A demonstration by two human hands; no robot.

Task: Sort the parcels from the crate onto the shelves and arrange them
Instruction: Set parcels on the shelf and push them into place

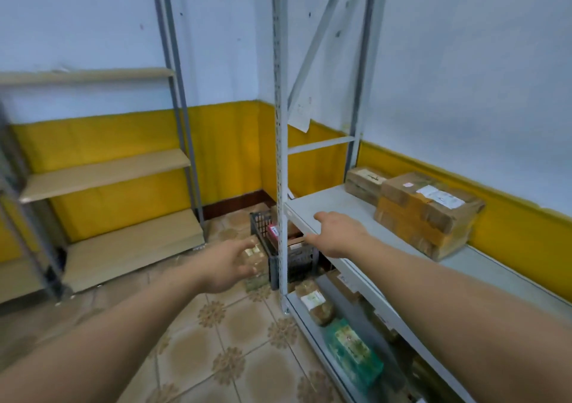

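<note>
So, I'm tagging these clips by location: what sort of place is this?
Most likely a small parcel storeroom or courier pickup point: grey metal shelving carries taped cardboard parcels with shipping labels, and a dark plastic crate holding more parcels sits on the tiled floor.

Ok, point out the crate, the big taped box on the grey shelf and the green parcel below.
crate [301, 263]: head view, its front mesh wall.
big taped box [411, 223]: head view, its taped front side.
green parcel [353, 350]: head view, middle of its top face.
</note>
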